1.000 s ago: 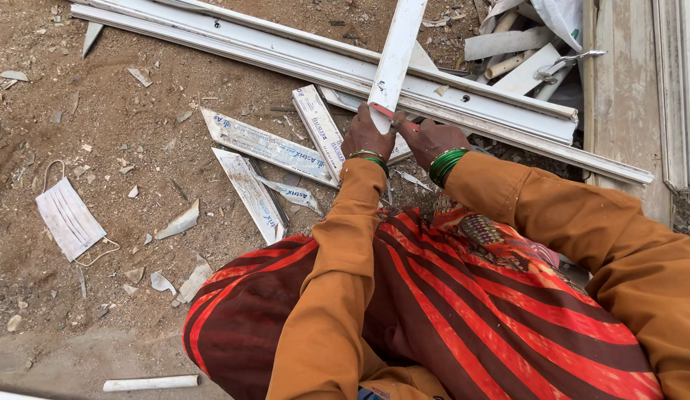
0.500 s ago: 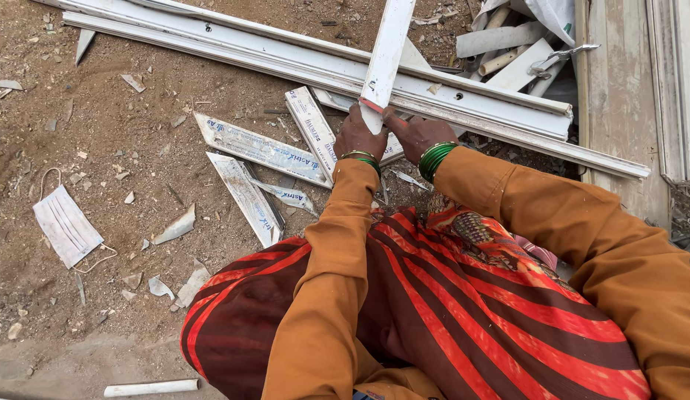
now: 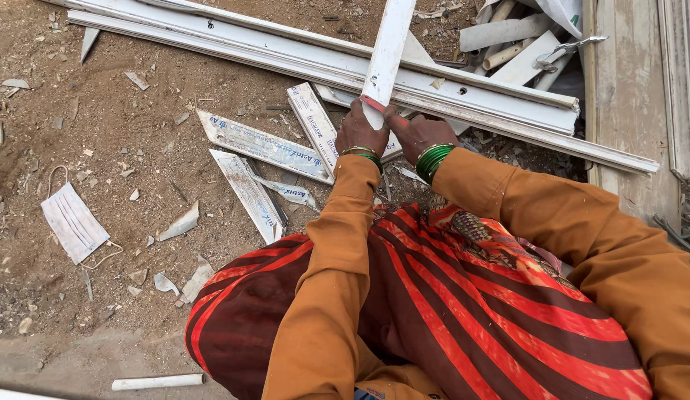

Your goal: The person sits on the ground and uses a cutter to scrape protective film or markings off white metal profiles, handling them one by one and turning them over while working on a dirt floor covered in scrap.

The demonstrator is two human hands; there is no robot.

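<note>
A long white plastic strip point(image 3: 389, 44) runs from my hands up and out of the top of the view. My left hand point(image 3: 361, 132) grips its near end from the left. My right hand point(image 3: 418, 135) holds the same end from the right, with a thin red edge showing between the fingers. Both wrists wear green bangles, and my orange sleeves reach down over a red-striped cloth on my lap point(image 3: 463, 311). Long white channel profiles point(image 3: 300, 55) lie on the dirt just beyond my hands.
Short cut white strips point(image 3: 260, 144) lie on the dirt left of my hands. A face mask point(image 3: 73, 222) lies at far left, a small white tube point(image 3: 158, 382) near the bottom edge. More white offcuts point(image 3: 508, 37) and a wooden frame point(image 3: 630, 104) sit at upper right.
The view has shifted slightly; my hands and the strip sit a little higher and more to the right in the frame. Both hands keep their grip on the strip's end.
</note>
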